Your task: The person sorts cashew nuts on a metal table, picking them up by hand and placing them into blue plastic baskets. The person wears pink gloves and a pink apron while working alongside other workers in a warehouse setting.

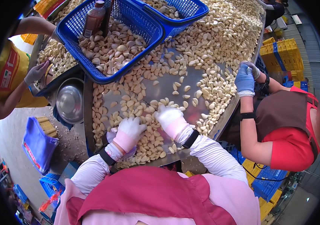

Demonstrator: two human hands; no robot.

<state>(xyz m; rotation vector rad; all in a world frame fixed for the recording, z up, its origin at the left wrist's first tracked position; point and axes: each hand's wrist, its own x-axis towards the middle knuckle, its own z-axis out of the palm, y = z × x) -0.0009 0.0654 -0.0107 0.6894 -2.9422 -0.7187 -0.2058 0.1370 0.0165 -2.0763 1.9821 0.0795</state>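
Observation:
My left hand (130,132), in a white and pink glove, rests among peeled garlic cloves (148,142) near the front of the steel table (164,81). A pale purple item (111,135), partly hidden, lies beside and under its wrist. Farther forward and to the right, my right hand (171,119) wears a matching glove. Its fingers point down into a line of cloves and look slightly blurred. Fingertips of both hands are hidden or unclear, so I cannot tell whether either holds a clove.
A blue plastic basket (148,31) of unpeeled garlic, with a bottle (93,19) inside, stands ahead. A steel bowl (69,101) sits left. Co-workers' gloved hands show left (37,73) and right (245,80). Heaped cloves (221,31) cover the far right. Yellow crates (282,54) stand beyond.

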